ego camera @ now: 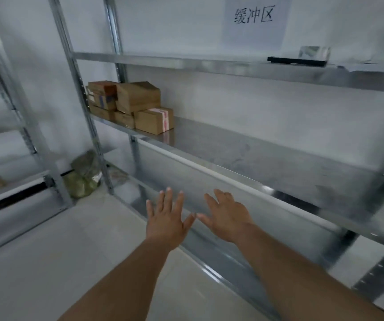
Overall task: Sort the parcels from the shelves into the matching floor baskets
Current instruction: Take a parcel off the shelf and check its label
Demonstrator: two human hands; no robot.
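Far left: second rack (24,179), blurred, with something brown on its lower shelf. A green bag (83,179) sits on the floor by the rack post.

Parcels (128,105): a small stack of brown cardboard boxes at the left end of the middle shelf (267,154), against the left post and near the front edge. The front-most is the taped box (154,122), with pink tape at its right end and its long side roughly along the shelf's front edge.

Left hand (166,218): fingers spread straight, back of hand to camera, holding nothing, low in front of the shelf. Right hand (227,218): same, released and empty. The thumb tips almost meet.

Key relation: the stack lies up and left of both hands and further in. The left hand is nearer; the right would have to cross over. The next reach probably goes up-left, taped box first.

Right: paper sign (253,19) on the wall, black flat item (296,61) toward the top shelf's right end. No baskets in view.
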